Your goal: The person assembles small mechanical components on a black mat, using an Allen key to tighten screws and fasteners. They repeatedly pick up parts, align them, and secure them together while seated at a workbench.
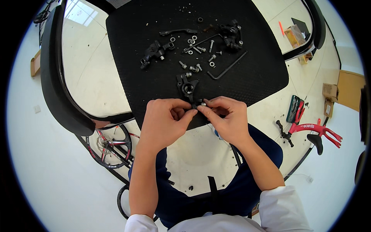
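Near the front edge of a black chair seat (266, 77) is a black bicycle brake caliper (188, 88) with a round opening facing up. My left hand (164, 121) pinches its lower end between thumb and fingers. Close beside it, my right hand (228, 119) has its thumb and fingertips closed on a small silver bolt (203, 103) at the caliper's lower end. The fingertips partly hide how the bolt sits there. Just beyond the caliper lie several loose bolts (195, 69).
Two more calipers lie at left (155, 53) and right (232, 34). Between them are a bracket (178, 32), washers (194, 38) and an L-shaped hex key (228, 67). Armrests (54, 73) flank the seat. On the floor are a bicycle wheel (110, 147) and a red frame (309, 127).
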`<state>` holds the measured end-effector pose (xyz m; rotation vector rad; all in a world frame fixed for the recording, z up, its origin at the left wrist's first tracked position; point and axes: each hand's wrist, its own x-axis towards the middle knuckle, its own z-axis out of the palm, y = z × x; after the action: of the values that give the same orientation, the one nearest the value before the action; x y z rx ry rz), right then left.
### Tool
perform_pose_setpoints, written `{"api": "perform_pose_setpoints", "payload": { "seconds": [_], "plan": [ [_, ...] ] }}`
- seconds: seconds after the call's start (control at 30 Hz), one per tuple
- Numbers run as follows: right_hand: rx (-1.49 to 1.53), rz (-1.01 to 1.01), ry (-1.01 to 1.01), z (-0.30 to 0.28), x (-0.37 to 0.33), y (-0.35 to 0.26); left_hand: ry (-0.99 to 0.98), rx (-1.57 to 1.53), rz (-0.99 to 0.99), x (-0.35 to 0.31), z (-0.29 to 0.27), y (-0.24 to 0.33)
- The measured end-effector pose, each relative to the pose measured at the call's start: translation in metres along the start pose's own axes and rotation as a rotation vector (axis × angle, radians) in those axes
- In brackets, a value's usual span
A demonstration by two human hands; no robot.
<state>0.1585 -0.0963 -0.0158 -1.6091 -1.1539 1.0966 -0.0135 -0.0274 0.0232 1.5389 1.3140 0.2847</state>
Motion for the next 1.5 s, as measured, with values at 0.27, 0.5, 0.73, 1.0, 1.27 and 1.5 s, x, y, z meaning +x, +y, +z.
{"api": "perform_pose_setpoints", "payload": {
  "seconds": [0.27, 0.5, 0.73, 1.0, 1.27, 1.5],
  "plan": [
    [-0.084, -0.062, -0.028, -0.002, 0.001, -0.005, -0.019, 0.001, 0.037, 0.001, -0.016, -0.007],
    [-0.126, -0.076, -0.014, 0.001, 0.001, -0.008, 0.039, 0.154, -0.002, 0.001, -0.003, -0.008],
    [-0.171, -0.043, -0.047, 0.0, 0.001, -0.01, 0.026, 0.082, -0.044, -0.003, -0.005, -0.006],
    [-0.044, 0.014, -0.05, 0.0, 0.003, -0.006, 0.044, -0.007, -0.12, -0.004, -0.005, -0.005],
    [-0.098, 0.036, -0.065, -0.005, 0.007, -0.009, 0.02, -0.194, -0.198, 0.001, 0.0, -0.009],
    [-0.194, -0.013, -0.048, -0.011, 0.013, -0.011, 0.034, -0.513, -0.251, 0.009, 0.011, -0.008]
  ]
}}
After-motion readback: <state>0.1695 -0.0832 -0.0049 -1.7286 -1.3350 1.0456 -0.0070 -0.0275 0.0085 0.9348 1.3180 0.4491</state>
